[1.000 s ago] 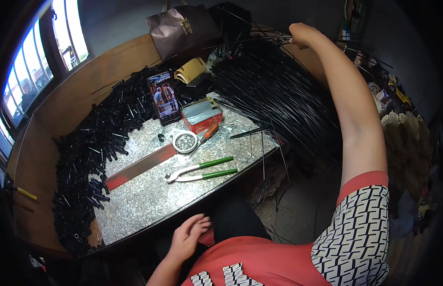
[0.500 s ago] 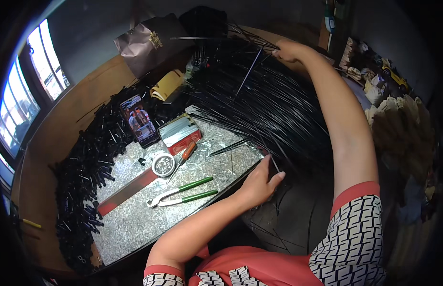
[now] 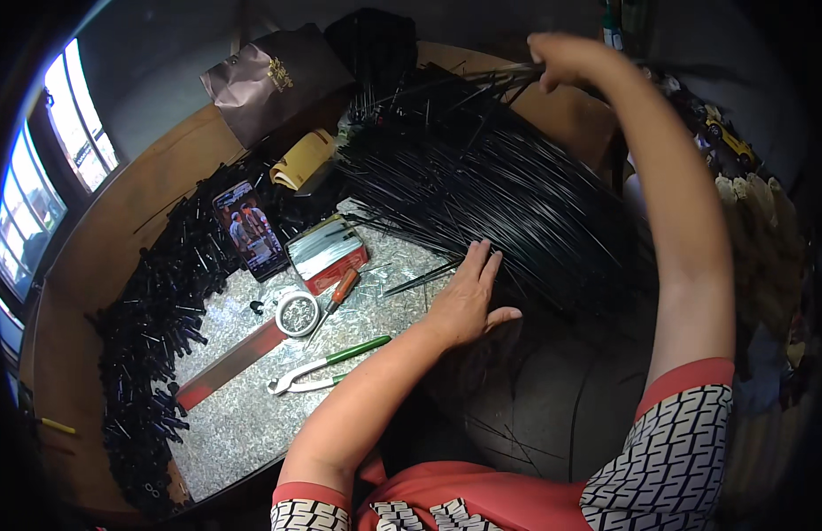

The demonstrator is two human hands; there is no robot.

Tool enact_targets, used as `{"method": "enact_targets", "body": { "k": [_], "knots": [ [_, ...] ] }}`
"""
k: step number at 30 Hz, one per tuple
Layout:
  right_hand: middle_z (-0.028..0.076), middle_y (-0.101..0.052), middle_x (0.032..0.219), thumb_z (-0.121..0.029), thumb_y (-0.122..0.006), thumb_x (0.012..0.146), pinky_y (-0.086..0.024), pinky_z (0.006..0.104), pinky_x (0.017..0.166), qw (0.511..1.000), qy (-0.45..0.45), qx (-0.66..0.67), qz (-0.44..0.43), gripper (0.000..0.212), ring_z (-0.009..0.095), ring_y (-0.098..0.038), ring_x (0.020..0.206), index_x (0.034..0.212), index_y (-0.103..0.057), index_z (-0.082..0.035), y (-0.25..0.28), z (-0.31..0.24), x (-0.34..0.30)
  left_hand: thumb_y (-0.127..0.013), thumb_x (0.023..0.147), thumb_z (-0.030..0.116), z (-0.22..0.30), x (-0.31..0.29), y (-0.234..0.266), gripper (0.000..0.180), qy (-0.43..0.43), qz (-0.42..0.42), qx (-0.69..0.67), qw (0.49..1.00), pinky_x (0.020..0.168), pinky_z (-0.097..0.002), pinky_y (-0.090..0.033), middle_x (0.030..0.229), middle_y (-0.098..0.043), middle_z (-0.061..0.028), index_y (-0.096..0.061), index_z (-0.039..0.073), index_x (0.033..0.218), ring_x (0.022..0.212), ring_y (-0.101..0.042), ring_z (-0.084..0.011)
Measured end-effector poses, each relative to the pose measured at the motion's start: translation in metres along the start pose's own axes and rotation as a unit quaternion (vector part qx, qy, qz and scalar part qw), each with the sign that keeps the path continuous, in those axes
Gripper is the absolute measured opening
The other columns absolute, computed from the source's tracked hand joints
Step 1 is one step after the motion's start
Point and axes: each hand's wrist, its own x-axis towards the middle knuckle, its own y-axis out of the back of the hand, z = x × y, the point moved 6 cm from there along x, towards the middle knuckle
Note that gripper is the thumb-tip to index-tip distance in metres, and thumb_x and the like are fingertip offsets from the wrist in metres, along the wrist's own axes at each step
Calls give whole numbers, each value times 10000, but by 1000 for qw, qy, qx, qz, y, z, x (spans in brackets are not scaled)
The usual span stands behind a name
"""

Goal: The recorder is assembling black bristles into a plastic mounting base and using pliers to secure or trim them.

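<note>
A large heap of thin black rods (image 3: pixel 517 203) lies across the far right of the bench. My left hand (image 3: pixel 464 301) rests against its near edge, fingers stretched out and thumb apart, with nothing gripped. Up at the far right, my right hand (image 3: pixel 566 62) is closed around a few thin black rods (image 3: pixel 504 75); they run out to both sides of it, blurred on the right. Green-handled pincers (image 3: pixel 349 354) lie beside my left forearm, which covers part of them. Close by are an orange-handled screwdriver (image 3: pixel 345 288) and a round white dish (image 3: pixel 299 313) of small metal bits.
A red tin (image 3: pixel 338 268) of pale thin pieces and a lit phone (image 3: pixel 250 230) stand on the speckled bench top (image 3: pixel 225 442). Short black pieces (image 3: pixel 154 327) are piled along the left wall. A flat metal bar (image 3: pixel 234 365), yellow packet (image 3: pixel 303 161) and dark paper bag (image 3: pixel 278 80) are also there.
My right hand has moved up and right with the rods. My left hand has shifted up and left onto the heap's near edge, and the rod near its fingers no longer shows.
</note>
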Motion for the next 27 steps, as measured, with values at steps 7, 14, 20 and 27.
{"method": "enact_targets", "body": {
  "k": [7, 14, 20, 27],
  "knots": [
    [165, -637, 717, -75, -625, 820, -521, 370, 585, 993, 38, -71, 82, 124, 291, -657, 679, 855, -621, 44, 26, 18, -11, -670, 819, 480, 2, -6, 6, 876, -14, 28, 18, 999, 1146, -454, -239, 1482, -234, -304, -317, -64, 1407, 1410, -187, -442],
    [-5, -486, 573, -215, -701, 806, -311, 253, 407, 943, 41, 328, 18, 239, 88, -423, 463, 695, -563, -56, 28, -24, -26, -722, 816, 334, 12, -25, 54, 732, -11, 127, 18, 992, 1091, -443, -330, 1415, -350, -286, -394, -63, 1337, 1354, -310, -436],
    [-64, -436, 545, -162, -682, 792, -213, 198, 392, 883, 90, 460, -35, 166, 21, -337, 438, 711, -544, -116, 24, -105, -66, -759, 770, 199, 37, -67, 166, 363, -31, 362, 35, 931, 830, -410, -449, 1004, -568, -184, -576, -26, 988, 961, -538, -356],
    [-45, -462, 527, -165, -706, 810, -240, 188, 359, 841, 174, 506, -78, 190, 25, -374, 407, 726, -546, -107, 38, -189, -95, -737, 787, 169, 16, -146, 264, 236, 68, 501, 127, 853, 823, -401, -428, 937, -589, -148, -601, 15, 904, 902, -544, -325]
  ]
}}
